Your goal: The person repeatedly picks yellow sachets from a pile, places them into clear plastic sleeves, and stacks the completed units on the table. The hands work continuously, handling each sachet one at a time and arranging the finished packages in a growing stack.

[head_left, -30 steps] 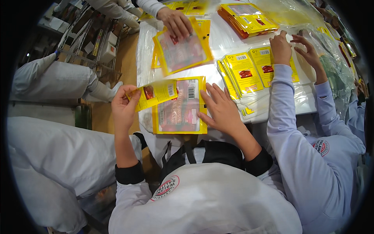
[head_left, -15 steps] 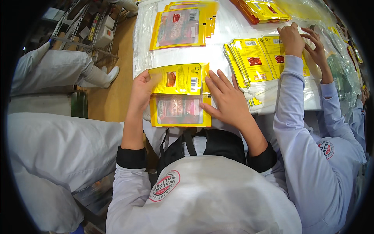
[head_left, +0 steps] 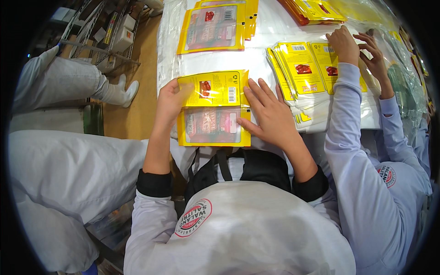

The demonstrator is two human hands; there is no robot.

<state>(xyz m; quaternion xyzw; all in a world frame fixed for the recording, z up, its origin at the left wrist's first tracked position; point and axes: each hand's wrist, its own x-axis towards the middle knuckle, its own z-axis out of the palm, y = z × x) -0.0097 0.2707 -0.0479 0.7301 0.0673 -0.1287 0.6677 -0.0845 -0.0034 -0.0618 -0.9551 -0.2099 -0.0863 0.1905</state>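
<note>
Near the table's front edge lie flat yellow plastic pouches. The upper one shows a yellow printed face with a small food picture; below it a pouch with a clear window is partly covered. I cannot tell whether the upper piece is separate or folded over. My left hand pinches the upper pouch at its left edge, its fingertips blurred. My right hand lies flat with fingers spread, touching the pouches' right edge and holding nothing.
Farther back is a stack of windowed pouches. Fanned yellow pouches lie right, by a co-worker's hands. More pouches are at the far right. Another person's white-clad leg and a wire shelf are left.
The view has shifted slightly. Both my hands stay in nearly the same places on the pouches, and the upper pouch lies almost as before.
</note>
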